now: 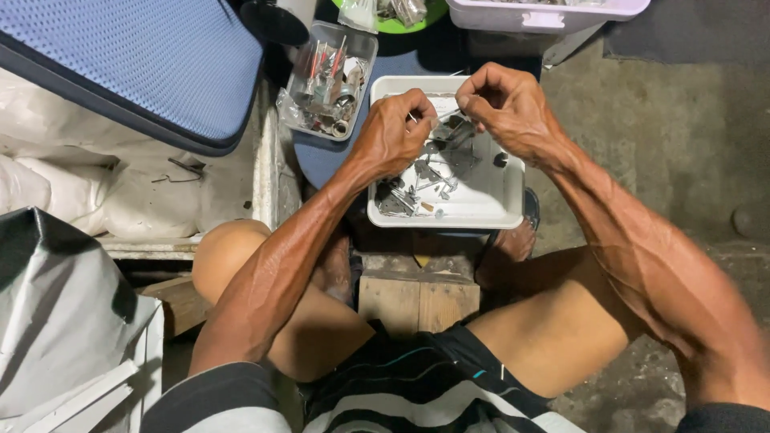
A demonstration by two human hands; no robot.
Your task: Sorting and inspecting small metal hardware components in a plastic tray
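Both hands met above the far half of a white tray (481, 215) that held a scatter of small metal parts (429, 180). The left hand (395, 132) was curled shut, its fingertips pinching a thin wire piece (446, 115) that ran across to the right hand (507, 108), which was also closed, thumb and forefinger nipped on the other end. The piece sat between the two hands, just over the tray's back rim; its exact shape was too small to tell. Both wrists were bent downward, knuckles up, with the forearms reaching out from either side of the bare knees and converging over the tray. To the left of the tray, near the left hand, stood a clear box (327, 80) of reddish and metal bits, and beyond that a blue mesh cushion (128, 64). A pale bin (545, 14) lay past the right hand at the top edge. On the right the concrete floor (682, 136) spread wide beside the tray, while the left side was crowded close.
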